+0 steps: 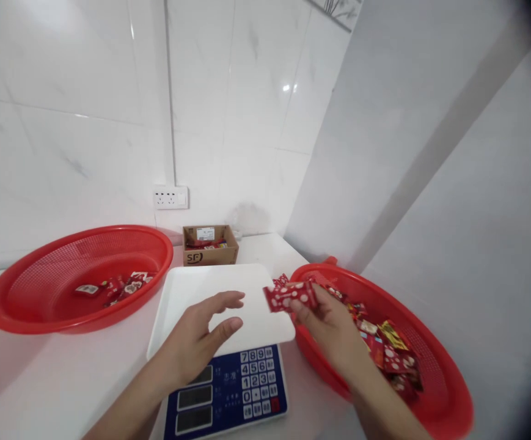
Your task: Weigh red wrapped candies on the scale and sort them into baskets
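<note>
My right hand (327, 321) pinches a red candy packet with white dots (288, 297), close to the right edge of the scale's white pan (183, 284). A bit of another red dotted wrapper (280, 280) shows just behind it. My left hand (205, 333) is over the pan's front part, thumb and fingers apart, with nothing in it. Below the pan, the blue scale panel (228, 397) has number keys and dark displays, partly covered by my left hand and forearm. To the right, a red plastic basket (448, 391) holds many wrapped candies (391, 357) in red and gold.
On the left, a second red basket (31, 269) contains several wrapped candies (128, 287). Behind the scale stands a small cardboard box (226, 253) with packets inside. Walls rise close behind and at the right; a power socket (170, 197) is on the back wall.
</note>
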Demonstrator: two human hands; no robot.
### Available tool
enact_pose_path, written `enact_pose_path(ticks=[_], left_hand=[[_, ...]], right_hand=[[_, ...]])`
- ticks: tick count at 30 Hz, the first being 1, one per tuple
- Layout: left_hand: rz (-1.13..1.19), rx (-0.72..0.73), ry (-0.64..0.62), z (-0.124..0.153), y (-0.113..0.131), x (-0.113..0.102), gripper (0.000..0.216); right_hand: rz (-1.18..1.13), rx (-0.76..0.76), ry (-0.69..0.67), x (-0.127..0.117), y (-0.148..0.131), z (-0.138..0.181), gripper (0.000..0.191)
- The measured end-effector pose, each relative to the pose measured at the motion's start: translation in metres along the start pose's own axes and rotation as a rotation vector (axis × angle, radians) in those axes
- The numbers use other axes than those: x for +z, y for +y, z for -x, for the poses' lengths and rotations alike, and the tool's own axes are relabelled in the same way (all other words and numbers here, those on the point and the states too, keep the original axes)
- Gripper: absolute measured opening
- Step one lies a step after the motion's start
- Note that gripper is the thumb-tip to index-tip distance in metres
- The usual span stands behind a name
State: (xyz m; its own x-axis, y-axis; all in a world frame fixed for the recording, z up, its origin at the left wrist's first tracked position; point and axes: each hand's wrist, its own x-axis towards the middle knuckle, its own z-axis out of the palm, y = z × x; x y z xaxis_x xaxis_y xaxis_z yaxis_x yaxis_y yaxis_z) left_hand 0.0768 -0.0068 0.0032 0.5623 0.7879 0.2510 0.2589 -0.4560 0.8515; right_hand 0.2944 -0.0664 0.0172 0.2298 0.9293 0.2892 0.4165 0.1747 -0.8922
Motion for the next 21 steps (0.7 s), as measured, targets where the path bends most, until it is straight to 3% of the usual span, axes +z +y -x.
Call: enact_pose_path(ticks=[3,7,10,16,19,21], left_hand=[[0.219,0.086,-0.009,-0.006,0.006,0.009,0.03],[0.411,0.009,0.135,-0.011,0.008,0.012,0.032],[0.528,-0.051,0.177,-0.015,0.004,0.007,0.032],[0.616,-0.044,0.148,-0.017,-0.001,0.0,0.03],[0.645,-0.037,0.129,-0.016,0.0,0.0,0.029],[0.604,-0.041,0.156,-0.017,0.001,0.001,0.029]], right_hand=[[-0.191,-0.04,-0.028,0.041,-0.006,0.006,0.025],[-0.426,-0.066,-0.147,0.067,-0.005,-0.001,0.03],[-0.492,-0.097,-0.177,0.07,-0.004,-0.01,0.047],[-0.357,-0.188,-0.168,0.066,-0.01,-0.023,0.025],[-0.405,-0.15,-0.143,0.063,-0.011,-0.024,0.028],[-0.412,-0.135,-0.175,0.06,-0.009,-0.024,0.04]])
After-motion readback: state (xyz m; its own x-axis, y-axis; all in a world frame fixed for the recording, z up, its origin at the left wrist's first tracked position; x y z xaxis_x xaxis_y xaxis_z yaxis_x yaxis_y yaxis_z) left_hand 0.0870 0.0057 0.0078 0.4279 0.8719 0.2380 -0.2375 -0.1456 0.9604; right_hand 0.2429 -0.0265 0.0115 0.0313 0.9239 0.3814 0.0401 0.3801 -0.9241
